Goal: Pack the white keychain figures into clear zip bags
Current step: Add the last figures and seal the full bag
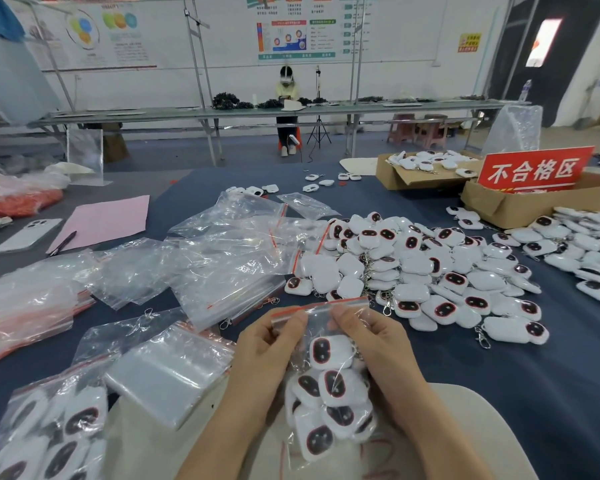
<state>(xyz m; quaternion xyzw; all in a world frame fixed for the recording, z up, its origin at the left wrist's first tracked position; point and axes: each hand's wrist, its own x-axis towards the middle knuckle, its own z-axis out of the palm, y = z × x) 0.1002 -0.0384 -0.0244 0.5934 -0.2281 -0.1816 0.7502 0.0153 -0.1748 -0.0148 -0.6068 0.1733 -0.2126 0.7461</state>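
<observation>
Both hands, left hand (269, 344) and right hand (369, 341), pinched the filled zip bag (321, 327) at its crosswise red seal (347, 301), keychain figures (329, 352) hanging below.

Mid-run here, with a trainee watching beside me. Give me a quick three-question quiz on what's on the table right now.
1. True or false: the zip bag that the left hand and right hand pinch at its red strip already holds white figures.
2. Where is the loose pile of figures?
A. left of the hands
B. ahead and to the right of the hands
C. on the far bench
3. Fill in: the phone lies beside a sheet of paper coloured ____.

Key: 1 true; 2 B; 3 pink.
</observation>
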